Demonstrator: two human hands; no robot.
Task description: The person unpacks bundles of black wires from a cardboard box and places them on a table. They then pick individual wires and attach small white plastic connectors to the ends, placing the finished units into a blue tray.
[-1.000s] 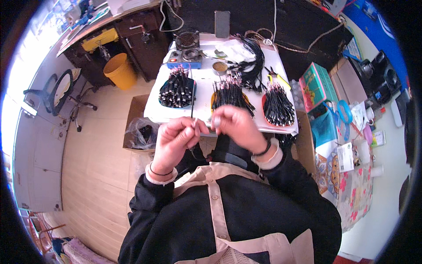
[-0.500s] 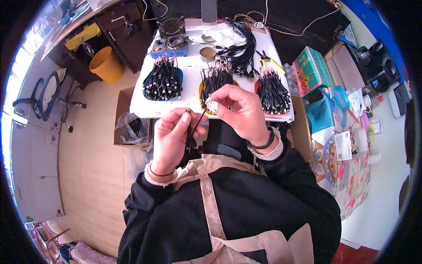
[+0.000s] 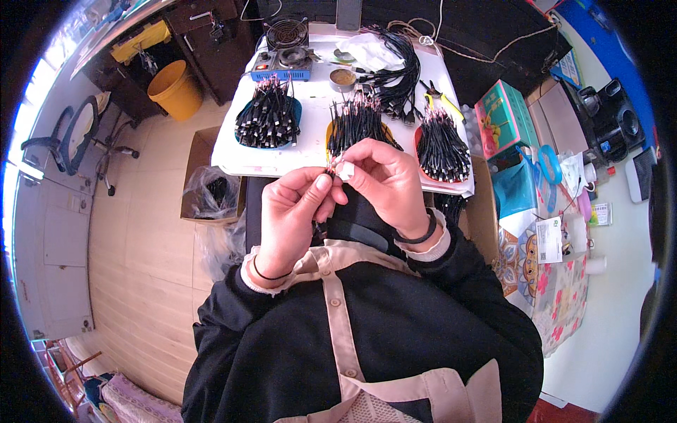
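Note:
My left hand [image 3: 290, 211] is closed, pinching thin black cables whose stripped pinkish wire ends [image 3: 330, 168] stick up between the fingertips. The lower part of the cables is mostly hidden by the hand. My right hand [image 3: 395, 185] is closed too, its thumb and forefinger meeting at those wire ends. A white wrap [image 3: 345, 171] covers the right thumb tip. Just beyond my hands, a middle bundle of short black cables [image 3: 358, 125] lies on a yellow tray, wire ends facing away. Similar bundles lie at the left [image 3: 266, 120] and at the right [image 3: 442, 149].
On the white table [image 3: 233, 151] stand a blue heater [image 3: 282, 67] with a small fan [image 3: 288, 35] and a round tin [image 3: 343, 79]. Long black cables [image 3: 398, 77] and yellow-handled pliers [image 3: 443, 102] lie behind. Cardboard boxes [image 3: 199, 158] flank the table.
My left hand has moved right and slightly up, bringing its cables against my right fingertips. The dark cable that slanted between the hands is no longer seen apart.

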